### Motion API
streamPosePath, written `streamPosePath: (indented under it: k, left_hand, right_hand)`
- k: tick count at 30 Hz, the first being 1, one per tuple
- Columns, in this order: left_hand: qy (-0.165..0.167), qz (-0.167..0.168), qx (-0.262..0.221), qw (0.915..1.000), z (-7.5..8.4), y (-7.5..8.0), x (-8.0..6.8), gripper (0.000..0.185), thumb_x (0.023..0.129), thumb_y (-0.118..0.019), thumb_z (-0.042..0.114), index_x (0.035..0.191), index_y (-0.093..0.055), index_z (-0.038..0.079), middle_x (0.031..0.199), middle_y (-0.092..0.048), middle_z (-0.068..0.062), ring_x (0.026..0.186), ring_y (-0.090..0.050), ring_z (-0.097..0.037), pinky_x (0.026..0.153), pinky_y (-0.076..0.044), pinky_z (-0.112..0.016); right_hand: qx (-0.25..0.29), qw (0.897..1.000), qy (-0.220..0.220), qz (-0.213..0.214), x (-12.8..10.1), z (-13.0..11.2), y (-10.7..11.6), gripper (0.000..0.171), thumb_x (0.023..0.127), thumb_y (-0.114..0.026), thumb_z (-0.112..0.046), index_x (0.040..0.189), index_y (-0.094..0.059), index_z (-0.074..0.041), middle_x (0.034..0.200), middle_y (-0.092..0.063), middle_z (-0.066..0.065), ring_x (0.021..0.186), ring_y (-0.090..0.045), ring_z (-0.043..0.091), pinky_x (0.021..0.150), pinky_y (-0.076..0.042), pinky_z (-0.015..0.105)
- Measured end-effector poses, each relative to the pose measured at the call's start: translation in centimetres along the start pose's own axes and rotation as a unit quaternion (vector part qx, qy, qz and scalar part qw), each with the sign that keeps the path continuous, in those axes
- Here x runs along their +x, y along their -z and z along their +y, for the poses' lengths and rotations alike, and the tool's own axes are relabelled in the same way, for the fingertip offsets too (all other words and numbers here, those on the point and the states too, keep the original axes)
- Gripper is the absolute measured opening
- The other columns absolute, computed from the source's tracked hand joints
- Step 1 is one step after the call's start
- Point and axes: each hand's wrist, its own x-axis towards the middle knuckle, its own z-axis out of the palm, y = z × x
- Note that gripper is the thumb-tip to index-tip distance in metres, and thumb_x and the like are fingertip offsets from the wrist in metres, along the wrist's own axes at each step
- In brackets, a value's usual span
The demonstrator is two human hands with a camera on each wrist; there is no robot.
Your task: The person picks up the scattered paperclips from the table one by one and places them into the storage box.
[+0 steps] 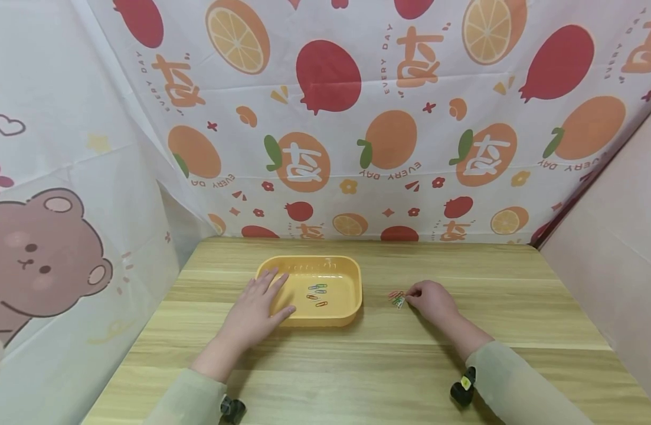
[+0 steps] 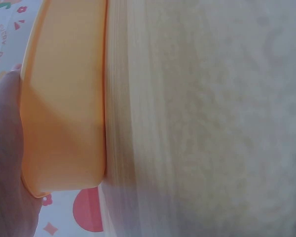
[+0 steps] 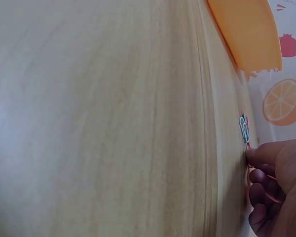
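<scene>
Left hand: as I watched, my left hand [image 1: 256, 311] lay flat-fingered on the yellow tray [image 1: 352, 277], steadying it;
Right hand: my right hand [image 1: 433, 300] pinched paper clips [image 1: 398, 298] lying loose on the table [image 1: 357, 366]

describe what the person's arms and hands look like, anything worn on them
Both hands, the left hand and the right hand, are bare, with no gloves or rings visible. Each arm wears a long pale grey-green sleeve ending just short of the wrist. A small black camera mount sits under each forearm; the right one shows a yellowish spot.
</scene>
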Motion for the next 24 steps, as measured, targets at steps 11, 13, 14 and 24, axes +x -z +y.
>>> streamPosePath:
  k: [11, 13, 14, 24]
  left_hand:
    - [0.004, -0.005, -0.002, 1.0000, 0.04, 0.00, 0.07, 0.078, 0.094, -0.057, 0.058, 0.155, -0.034, 0.017, 0.161, -0.027, -0.012, 0.149, -0.020, -0.032, 0.121, -0.013, -0.053]
    - [0.002, -0.002, -0.003, 1.0000, 0.11, 0.10, 0.05, 0.077, 0.094, -0.058, 0.058, 0.155, -0.035, 0.017, 0.161, -0.027, -0.012, 0.149, -0.021, -0.032, 0.121, -0.014, -0.054]
    - [0.000, 0.000, -0.003, 1.0000, 0.12, 0.12, 0.05, 0.078, 0.094, -0.057, 0.058, 0.155, -0.035, 0.016, 0.161, -0.028, -0.012, 0.149, -0.022, -0.032, 0.121, -0.014, -0.054]
    - [-0.003, 0.007, -0.001, 1.0000, 0.06, 0.08, 0.04, 0.078, 0.094, -0.054, 0.063, 0.154, -0.037, 0.016, 0.161, -0.029, -0.012, 0.148, -0.023, -0.032, 0.120, -0.016, -0.055]
  right_hand:
    - [-0.030, 0.999, 0.030, 0.007, -0.01, 0.11, -0.07, 0.008, 0.086, -0.073, -0.017, 0.079, -0.072, -0.017, 0.081, -0.063, -0.005, 0.074, -0.056, 0.012, 0.070, -0.051, 0.037]
    - [-0.033, 0.999, 0.036, 0.008, -0.04, 0.14, -0.07, 0.008, 0.086, -0.073, -0.016, 0.078, -0.072, -0.017, 0.081, -0.062, -0.005, 0.073, -0.055, 0.013, 0.069, -0.050, 0.036]
    - [-0.034, 0.999, 0.038, 0.009, -0.03, 0.17, -0.08, 0.009, 0.086, -0.072, -0.016, 0.077, -0.072, -0.017, 0.080, -0.062, -0.005, 0.073, -0.055, 0.013, 0.069, -0.050, 0.036]
    - [-0.040, 0.998, 0.050, 0.010, -0.08, 0.28, -0.05, 0.010, 0.085, -0.072, -0.015, 0.076, -0.070, -0.018, 0.080, -0.060, -0.004, 0.074, -0.054, 0.013, 0.071, -0.051, 0.036]
